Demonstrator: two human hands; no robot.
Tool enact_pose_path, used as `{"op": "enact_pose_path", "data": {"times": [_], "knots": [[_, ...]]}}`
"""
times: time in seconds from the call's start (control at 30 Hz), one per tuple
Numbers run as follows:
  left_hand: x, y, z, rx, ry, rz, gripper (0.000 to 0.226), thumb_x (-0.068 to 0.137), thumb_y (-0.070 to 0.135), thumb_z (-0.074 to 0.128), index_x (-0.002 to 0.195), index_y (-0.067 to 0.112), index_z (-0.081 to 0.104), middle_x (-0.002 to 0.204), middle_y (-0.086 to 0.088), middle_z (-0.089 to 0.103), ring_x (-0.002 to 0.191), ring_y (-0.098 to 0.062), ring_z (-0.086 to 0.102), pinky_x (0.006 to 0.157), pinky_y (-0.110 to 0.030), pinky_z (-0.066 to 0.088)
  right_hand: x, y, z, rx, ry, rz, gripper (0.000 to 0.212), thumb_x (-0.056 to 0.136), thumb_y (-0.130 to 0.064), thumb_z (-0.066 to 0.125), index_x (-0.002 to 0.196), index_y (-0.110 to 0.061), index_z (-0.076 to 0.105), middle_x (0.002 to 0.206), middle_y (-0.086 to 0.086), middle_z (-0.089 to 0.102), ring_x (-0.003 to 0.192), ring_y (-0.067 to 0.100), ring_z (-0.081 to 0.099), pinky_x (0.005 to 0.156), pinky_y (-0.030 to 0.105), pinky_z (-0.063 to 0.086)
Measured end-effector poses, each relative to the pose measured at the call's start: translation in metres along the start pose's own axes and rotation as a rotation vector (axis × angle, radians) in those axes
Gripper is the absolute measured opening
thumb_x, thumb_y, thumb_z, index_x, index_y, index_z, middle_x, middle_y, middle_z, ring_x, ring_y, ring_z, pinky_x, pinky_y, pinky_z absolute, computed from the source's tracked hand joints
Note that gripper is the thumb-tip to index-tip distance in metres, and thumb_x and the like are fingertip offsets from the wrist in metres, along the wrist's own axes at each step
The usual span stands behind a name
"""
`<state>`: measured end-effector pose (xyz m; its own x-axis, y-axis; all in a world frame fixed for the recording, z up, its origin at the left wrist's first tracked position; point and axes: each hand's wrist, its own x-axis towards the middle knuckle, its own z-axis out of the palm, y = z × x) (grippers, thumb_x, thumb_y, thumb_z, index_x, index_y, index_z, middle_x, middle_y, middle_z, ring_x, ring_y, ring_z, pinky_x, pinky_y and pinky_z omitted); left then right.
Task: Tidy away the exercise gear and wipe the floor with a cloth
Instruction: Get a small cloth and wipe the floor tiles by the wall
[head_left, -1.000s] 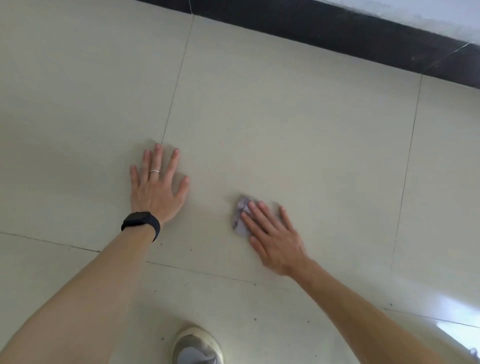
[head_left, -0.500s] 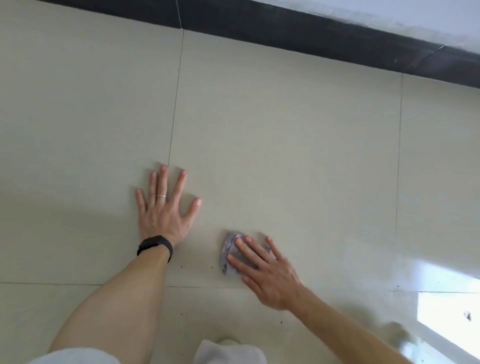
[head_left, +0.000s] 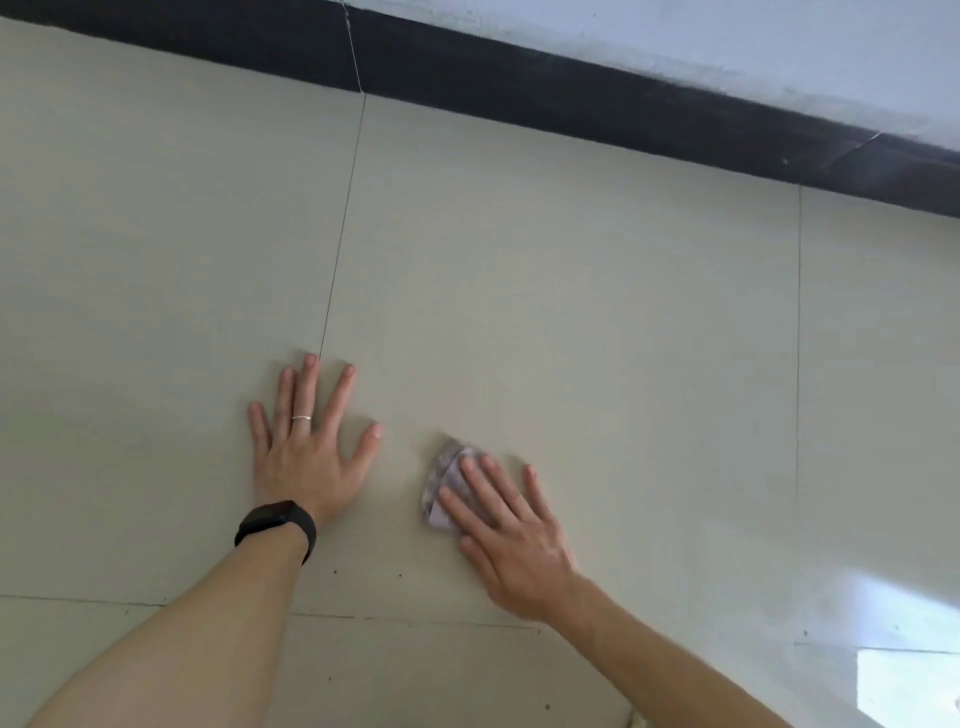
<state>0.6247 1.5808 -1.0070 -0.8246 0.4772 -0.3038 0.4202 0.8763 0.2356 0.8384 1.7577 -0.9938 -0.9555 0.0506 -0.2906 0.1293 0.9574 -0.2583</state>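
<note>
1. The left hand (head_left: 306, 457) is lying flat on the pale tiled floor (head_left: 597, 322), its fingers spreading wide apart and clamping nothing; a ring (head_left: 301, 417) and a black wristband (head_left: 277, 526) are showing on it.
2. The small greyish cloth (head_left: 444, 486) is sitting on the floor just right of that hand.
3. The right hand (head_left: 511, 535) is pressing down on the cloth, fingers stretching out flat and slightly apart over it.
4. A dark skirting strip (head_left: 571, 98) is running along the far wall.

My right hand (head_left: 511, 540) covers most of the cloth (head_left: 445, 486), only its far-left bit shows, pattern's too blurry tbh. Both forearms cut off at the near edge.
</note>
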Motion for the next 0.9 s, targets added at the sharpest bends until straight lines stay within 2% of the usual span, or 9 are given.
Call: {"op": "enact_pose_path", "data": {"times": [0.1, 0.17, 0.3, 0.4, 0.47, 0.57, 0.63, 0.73, 0.9], "knots": [[0.009, 0.017, -0.006, -0.010, -0.028, -0.067, 0.074, 0.089, 0.066, 0.028, 0.156, 0.038, 0.019, 0.167, -0.004, 0.003, 0.153, -0.032, 0.001, 0.120, -0.061, 0.006, 0.009, 0.031, -0.011, -0.099, -0.064, -0.214, 0.052, 0.108, -0.044, 0.021, 0.159, -0.039, 0.016, 0.169, -0.004, 0.008, 0.155, 0.016, 0.011, 0.120, 0.057, 0.012], [0.017, 0.035, -0.002, 0.008, -0.055, -0.145, 0.073, 0.089, 0.069, 0.021, 0.156, 0.044, 0.007, 0.167, -0.004, -0.007, 0.153, -0.033, -0.008, 0.120, -0.061, 0.002, 0.041, 0.071, -0.027, -0.141, 0.011, 0.012, 0.052, 0.107, -0.045, 0.020, 0.159, -0.038, 0.016, 0.169, -0.004, 0.007, 0.155, 0.015, 0.012, 0.121, 0.058, 0.011], [0.024, 0.044, 0.013, 0.021, 0.015, -0.203, 0.072, 0.089, 0.073, 0.015, 0.154, 0.050, -0.006, 0.166, 0.003, -0.019, 0.153, -0.029, -0.015, 0.121, -0.058, -0.005, 0.117, 0.158, -0.074, 0.057, 0.154, 0.694, 0.056, 0.108, -0.039, 0.019, 0.161, -0.023, 0.009, 0.169, 0.008, -0.005, 0.156, 0.025, -0.002, 0.122, 0.052, -0.009], [0.024, 0.042, 0.014, 0.012, 0.013, -0.225, 0.073, 0.088, 0.073, 0.016, 0.153, 0.052, -0.006, 0.165, 0.006, -0.021, 0.153, -0.026, -0.015, 0.121, -0.056, -0.007, 0.152, 0.159, -0.082, 0.306, 0.292, 0.866, 0.059, 0.104, -0.030, 0.030, 0.155, -0.002, 0.024, 0.165, 0.025, 0.001, 0.154, 0.038, -0.001, 0.124, 0.052, -0.001], [0.026, 0.044, 0.012, 0.012, -0.002, -0.226, 0.073, 0.087, 0.073, 0.016, 0.152, 0.053, -0.009, 0.164, 0.007, -0.024, 0.152, -0.025, -0.017, 0.121, -0.056, -0.007, 0.149, 0.131, -0.070, 0.265, 0.334, 0.769, 0.062, 0.101, -0.036, 0.032, 0.154, -0.002, 0.029, 0.166, 0.023, 0.007, 0.154, 0.037, 0.003, 0.125, 0.052, 0.005], [0.026, 0.045, 0.010, 0.024, -0.012, -0.233, 0.073, 0.087, 0.074, 0.016, 0.152, 0.053, -0.010, 0.163, 0.007, -0.026, 0.153, -0.025, -0.016, 0.121, -0.058, -0.003, 0.118, 0.098, -0.055, 0.056, 0.154, 0.272, 0.060, 0.105, -0.041, 0.027, 0.158, -0.012, 0.024, 0.168, 0.012, 0.007, 0.156, 0.027, 0.001, 0.126, 0.046, 0.007], [0.025, 0.044, 0.012, 0.016, 0.002, -0.234, 0.074, 0.087, 0.074, 0.017, 0.153, 0.052, -0.006, 0.164, 0.007, -0.023, 0.153, -0.026, -0.012, 0.121, -0.059, 0.000, 0.121, 0.121, -0.063, -0.025, 0.078, 0.095, 0.059, 0.106, -0.042, 0.021, 0.160, -0.017, 0.019, 0.169, 0.006, 0.005, 0.156, 0.022, 0.001, 0.126, 0.046, 0.010], [0.027, 0.043, 0.014, 0.004, 0.029, -0.224, 0.074, 0.087, 0.072, 0.021, 0.155, 0.050, 0.001, 0.166, 0.006, -0.016, 0.154, -0.026, -0.008, 0.120, -0.058, 0.001, 0.170, 0.179, -0.091, -0.001, 0.105, 0.406, 0.061, 0.106, -0.043, 0.015, 0.161, -0.019, 0.004, 0.168, 0.004, -0.010, 0.155, 0.022, -0.011, 0.125, 0.048, -0.001], [0.026, 0.043, 0.020, 0.022, 0.096, -0.206, 0.075, 0.086, 0.070, 0.028, 0.155, 0.048, 0.011, 0.168, 0.003, -0.004, 0.154, -0.028, 0.000, 0.118, -0.059, 0.004, 0.277, 0.207, -0.146, 0.334, 0.213, 0.957, 0.067, 0.105, -0.047, 0.020, 0.161, -0.014, 0.000, 0.167, 0.011, -0.017, 0.153, 0.028, -0.016, 0.123, 0.053, -0.008]]}}
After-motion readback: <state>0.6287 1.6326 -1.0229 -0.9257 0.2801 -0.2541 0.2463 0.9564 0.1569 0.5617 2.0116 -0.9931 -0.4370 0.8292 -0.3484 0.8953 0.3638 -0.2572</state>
